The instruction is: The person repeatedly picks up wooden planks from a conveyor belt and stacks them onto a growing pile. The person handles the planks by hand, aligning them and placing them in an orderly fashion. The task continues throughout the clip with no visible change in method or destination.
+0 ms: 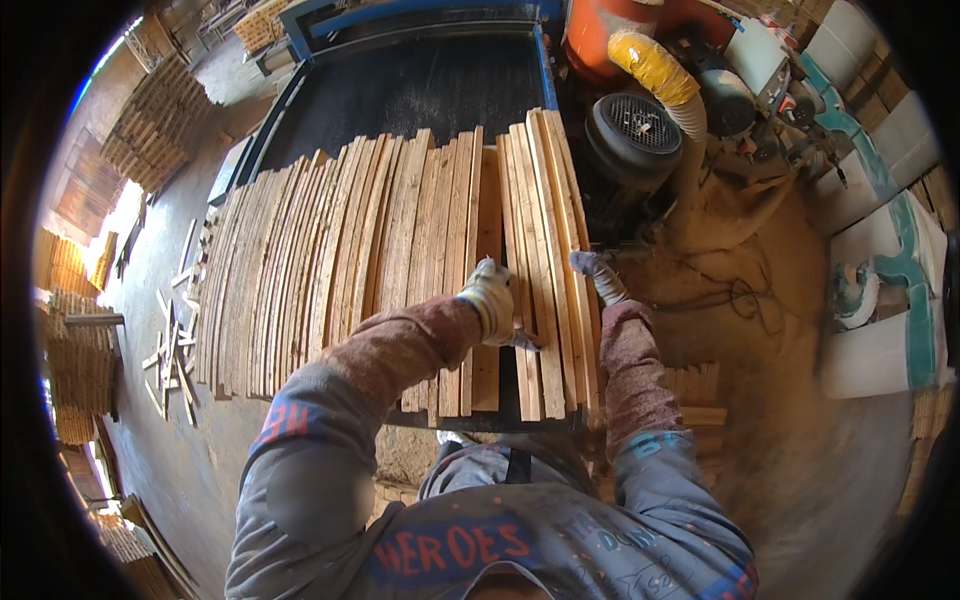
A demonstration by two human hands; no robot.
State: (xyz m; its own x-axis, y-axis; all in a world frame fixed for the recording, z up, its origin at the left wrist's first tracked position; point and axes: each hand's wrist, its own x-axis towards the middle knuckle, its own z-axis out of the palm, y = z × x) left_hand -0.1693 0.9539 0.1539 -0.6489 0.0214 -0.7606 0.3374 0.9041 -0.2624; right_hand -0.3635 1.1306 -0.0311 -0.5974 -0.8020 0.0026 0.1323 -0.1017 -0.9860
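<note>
A broad row of long, rough wooden strips [400, 220] lies side by side across a dark table in front of me. At its right end, a gap parts a narrower group of strips [540, 240] from the rest. My left hand [490, 303], in a pale work glove with grey tips, is at this gap. Its thumb reaches over the strips, and its other fingers curl at their edge, partly hidden. My right hand [601, 279], gloved too, rests against the outer right side of the group with its fingers stretched out.
The blue-framed table has a black bed [410, 90]. A round black motor [633, 140] and a yellow duct [655, 68] stand beyond its right side. Loose wood pieces [175, 360] litter the floor at left, near stacked timber [80, 355]. White and teal sacks [880, 300] stand at right.
</note>
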